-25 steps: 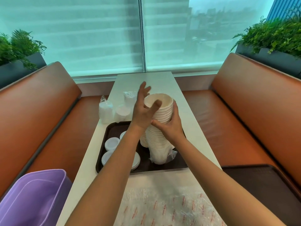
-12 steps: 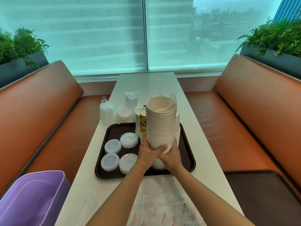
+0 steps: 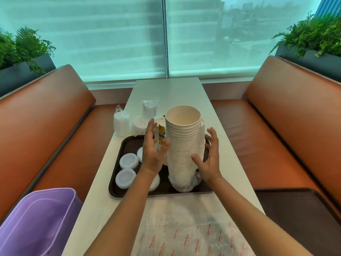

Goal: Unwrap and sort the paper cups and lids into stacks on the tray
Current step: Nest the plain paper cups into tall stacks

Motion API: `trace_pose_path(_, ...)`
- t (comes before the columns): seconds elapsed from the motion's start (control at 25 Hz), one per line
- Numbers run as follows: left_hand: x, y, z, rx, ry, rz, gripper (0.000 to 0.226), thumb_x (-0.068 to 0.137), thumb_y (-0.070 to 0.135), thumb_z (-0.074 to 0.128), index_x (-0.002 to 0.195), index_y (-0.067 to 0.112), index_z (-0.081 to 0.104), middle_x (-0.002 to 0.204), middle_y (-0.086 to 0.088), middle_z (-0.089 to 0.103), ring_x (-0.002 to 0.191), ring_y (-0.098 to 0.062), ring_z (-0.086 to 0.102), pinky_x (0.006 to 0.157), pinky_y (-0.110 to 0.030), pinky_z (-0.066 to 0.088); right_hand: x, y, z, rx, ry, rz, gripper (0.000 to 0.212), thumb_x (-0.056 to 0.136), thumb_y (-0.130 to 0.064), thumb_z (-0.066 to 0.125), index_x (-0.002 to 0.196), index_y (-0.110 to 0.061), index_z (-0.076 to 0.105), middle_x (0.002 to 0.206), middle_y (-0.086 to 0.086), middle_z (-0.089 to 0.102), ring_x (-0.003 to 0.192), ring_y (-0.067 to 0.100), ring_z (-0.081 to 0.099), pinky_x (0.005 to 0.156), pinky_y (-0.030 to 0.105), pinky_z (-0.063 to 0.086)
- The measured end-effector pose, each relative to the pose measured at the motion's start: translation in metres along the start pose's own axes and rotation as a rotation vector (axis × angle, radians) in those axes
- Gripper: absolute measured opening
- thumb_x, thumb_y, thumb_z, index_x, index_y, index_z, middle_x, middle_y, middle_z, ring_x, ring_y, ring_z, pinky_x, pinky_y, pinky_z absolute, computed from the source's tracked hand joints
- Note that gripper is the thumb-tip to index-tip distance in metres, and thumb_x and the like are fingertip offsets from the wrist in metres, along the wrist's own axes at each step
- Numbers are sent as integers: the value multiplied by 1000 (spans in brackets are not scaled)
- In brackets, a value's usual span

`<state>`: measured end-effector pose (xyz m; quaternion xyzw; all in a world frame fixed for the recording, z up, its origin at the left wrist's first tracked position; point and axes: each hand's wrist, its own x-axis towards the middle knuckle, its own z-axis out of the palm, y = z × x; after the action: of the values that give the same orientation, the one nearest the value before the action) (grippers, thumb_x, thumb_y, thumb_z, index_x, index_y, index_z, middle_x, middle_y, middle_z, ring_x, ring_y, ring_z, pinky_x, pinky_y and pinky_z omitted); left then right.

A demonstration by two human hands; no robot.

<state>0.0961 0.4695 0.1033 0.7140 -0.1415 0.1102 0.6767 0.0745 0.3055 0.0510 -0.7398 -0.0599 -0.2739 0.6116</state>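
I observe a booth by a window, orange benches either side of a white desk (image 3: 171, 93) carrying a dark tray (image 3: 127, 145) on which a tall stack of paper cups (image 3: 182, 143) stands upright, its clear wrap (image 3: 193, 182) bunched round the base, with four white lids (image 3: 126, 177) lying singly at the tray's left. Both the left hand (image 3: 154, 148) and the right hand (image 3: 209, 159) are spread wide beside the stack, holding nothing. I judge the job partway: wrapped packs (image 3: 121, 122) wait beyond the tray, a printed cup (image 3: 161, 133) crowds the stack, and loose plastic sheeting (image 3: 184, 231) covers the near desk.
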Motion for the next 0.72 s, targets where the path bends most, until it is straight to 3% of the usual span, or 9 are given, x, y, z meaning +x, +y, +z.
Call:
trace_pose_path(0.08,23,37,7,31,-10,88,112,48,93,50,138,33,20,144,1,34,132,-12,35,101,-13,34,23,-35,3,-10,80,-123,84,77,-69,57,141,-24,27,144,-8,32,132,15,38,105,40,38)
trace_pose_path(0.16,37,50,13,92,-99,100,115,45,92,54,138,36,17,144,-1,36,130,-15,39,101,-18,35,44,-69,-1,-108,110,-347,61,84,-48,59,133,-14,45,139,0,41,129,18,42,105,37,39)
trace_pose_path(0.24,42,42,14,124,-193,67,120,44,84,66,141,35,16,138,-4,44,126,-17,47,104,-27,39,66,-97,-12,-276,-37,-534,42,85,-29,58,118,-5,60,123,8,57,116,20,53,99,32,43)
trace_pose_path(0.32,39,30,14,125,-257,12,121,44,66,81,144,28,23,133,-2,52,123,-14,51,105,-34,41,77,-122,-22,-462,-338,-434,32,85,-26,58,111,-9,66,106,4,67,100,18,60,87,27,45)
trace_pose_path(0.44,33,25,18,135,-192,-29,99,43,48,81,131,25,42,119,11,58,110,-3,56,93,-24,47,84,-140,-25,-778,-658,-272,24,90,-26,59,108,-14,69,96,5,70,94,24,59,78,29,39)
trace_pose_path(0.64,27,35,24,131,-120,-70,83,55,31,84,128,22,45,114,6,59,101,-9,57,80,-17,47,87,-165,-15,-1126,-750,-331,27,94,-24,49,115,-18,64,107,7,67,99,27,60,78,34,45)
trace_pose_path(0.72,27,35,24,151,-92,-73,80,62,21,86,130,18,43,114,4,58,101,-12,57,81,-20,46,86,-169,-10,-1244,-764,-380,28,95,-22,45,120,-19,58,112,8,64,101,29,59,72,31,39)
